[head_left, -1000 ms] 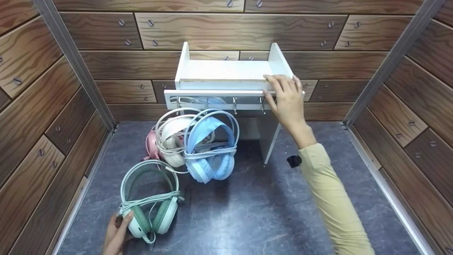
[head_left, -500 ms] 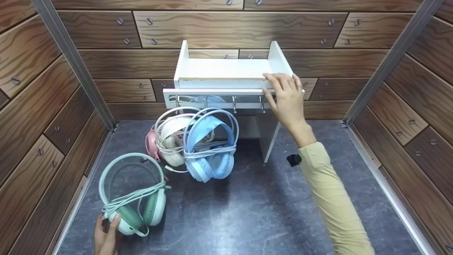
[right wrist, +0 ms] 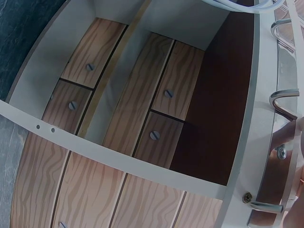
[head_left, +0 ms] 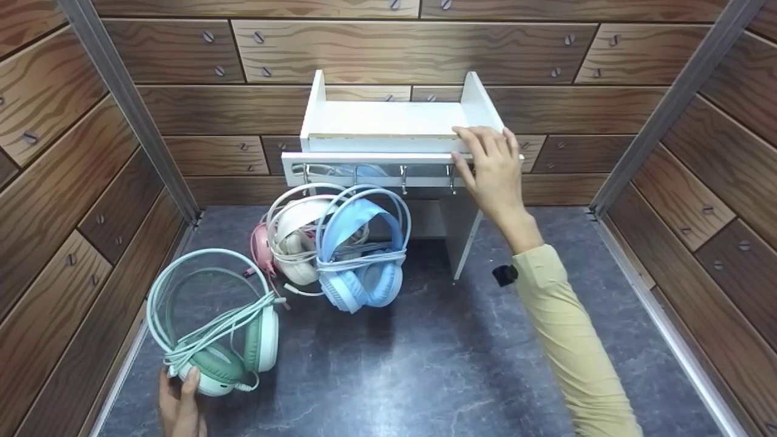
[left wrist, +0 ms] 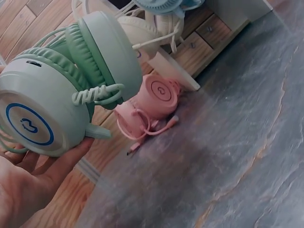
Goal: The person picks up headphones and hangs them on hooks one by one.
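My left hand [head_left: 181,406] holds green headphones [head_left: 262,343] by one ear cup, over the left side of the floor. Pale green cable is wound across them. In the left wrist view, the fingers of the left hand [left wrist: 28,190] lie under the cup with the blue logo. A white shelf rack [head_left: 376,145] stands at the back. My right hand [head_left: 495,173] grips its right front corner, fingers over the top and thumb at the hook rail. Blue headphones [head_left: 340,294] hang from this rail, with cream headphones [head_left: 295,270] beside them. Pink headphones [head_left: 262,246] are partly hidden behind these.
Two metal hooks [head_left: 403,180] on the rail's right half hold nothing. Wood-patterned walls [head_left: 413,51] surround the dark marbled floor [head_left: 388,376]. The rack's side panel [head_left: 464,237] reaches down toward the floor. A small black object [head_left: 504,276] sits by the right sleeve.
The left hand has carried the green headphones left and slightly up, away from the hanging headphones. The right hand and the rack have stayed in place.
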The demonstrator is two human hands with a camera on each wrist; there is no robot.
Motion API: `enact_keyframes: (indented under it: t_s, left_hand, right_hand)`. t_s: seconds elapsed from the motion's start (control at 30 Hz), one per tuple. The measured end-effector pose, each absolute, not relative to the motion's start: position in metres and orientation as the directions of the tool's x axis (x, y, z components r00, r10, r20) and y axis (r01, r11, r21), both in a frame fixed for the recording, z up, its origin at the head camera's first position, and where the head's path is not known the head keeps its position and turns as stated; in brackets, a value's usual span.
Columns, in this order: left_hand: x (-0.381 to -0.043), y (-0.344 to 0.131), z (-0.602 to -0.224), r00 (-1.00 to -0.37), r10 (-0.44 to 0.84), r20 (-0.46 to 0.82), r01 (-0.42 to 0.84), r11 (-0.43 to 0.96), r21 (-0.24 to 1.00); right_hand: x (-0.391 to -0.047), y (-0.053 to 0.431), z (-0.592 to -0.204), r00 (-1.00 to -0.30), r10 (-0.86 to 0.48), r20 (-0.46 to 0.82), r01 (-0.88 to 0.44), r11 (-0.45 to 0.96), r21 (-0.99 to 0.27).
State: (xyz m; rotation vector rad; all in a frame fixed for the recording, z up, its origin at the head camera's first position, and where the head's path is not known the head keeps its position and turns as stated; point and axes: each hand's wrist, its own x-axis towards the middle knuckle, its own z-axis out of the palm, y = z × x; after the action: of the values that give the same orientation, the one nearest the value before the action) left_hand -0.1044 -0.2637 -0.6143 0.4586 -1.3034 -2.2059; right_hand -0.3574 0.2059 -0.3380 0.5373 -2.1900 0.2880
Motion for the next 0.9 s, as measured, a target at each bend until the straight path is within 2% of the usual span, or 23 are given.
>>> enact_keyframes:
  t_s: [0.13,0.37,0.53,0.9]
  left_hand:
    - [-0.091,-0.241,-0.570,-0.838,-0.544,-0.048,0.239,-0.444,0.864]
    - [-0.087,-0.231,-0.561,-0.864,-0.503,0.012,0.272,-0.446,0.853]
    - [-0.087,-0.216,-0.546,-0.861,-0.508,0.003,0.264,-0.444,0.856]
    - [-0.088,-0.201,-0.538,-0.878,-0.478,0.029,0.268,-0.442,0.856]
  right_hand:
    - [-0.357,0.206,-0.338,-0.558,-0.277,0.782,-0.466,0.885,-0.020]
    - [-0.358,0.207,-0.339,-0.568,-0.274,0.776,-0.467,0.884,-0.030]
    - [-0.358,0.207,-0.339,-0.572,-0.266,0.776,-0.469,0.882,-0.043]
    - [-0.357,0.206,-0.338,-0.574,-0.268,0.774,-0.470,0.882,-0.043]
